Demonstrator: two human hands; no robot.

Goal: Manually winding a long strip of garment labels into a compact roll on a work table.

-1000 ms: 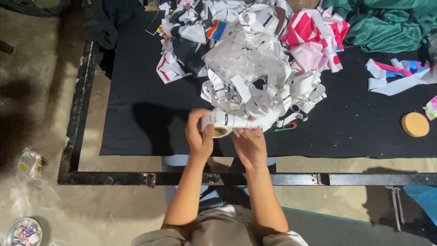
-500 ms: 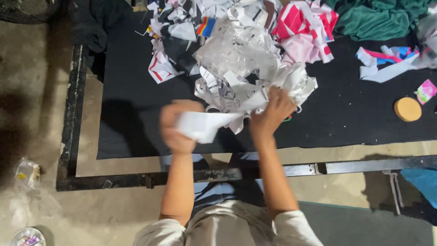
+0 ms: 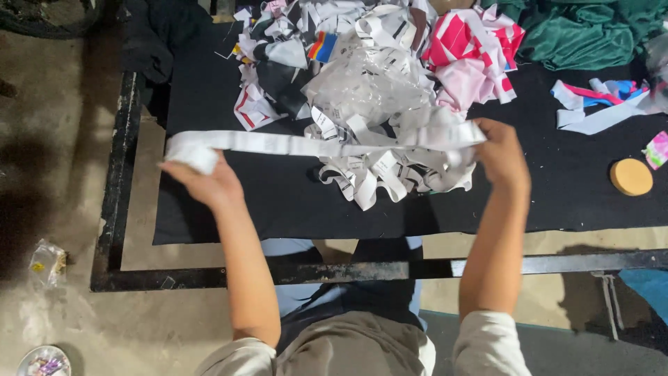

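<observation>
White fabric strip (image 3: 306,144) is stretched level between both hands, above the black cloth (image 3: 209,202) covering the table. Left hand (image 3: 202,177) is closed around the strip's bunched left end, out over the table's left edge. Right hand (image 3: 502,157) is pinched shut on the strip's right end, just beside the pile of white strips (image 3: 379,104) heaped at the table's centre. The strip passes in front of that pile; whether it touches it cannot be told. Pink and white cloth (image 3: 470,56) lies behind the pile, green cloth (image 3: 591,31) at the far right corner. A round tan disc (image 3: 631,176) sits on the black cloth, right of the right hand and apart from it. Black metal frame (image 3: 118,174) borders the table.
</observation>
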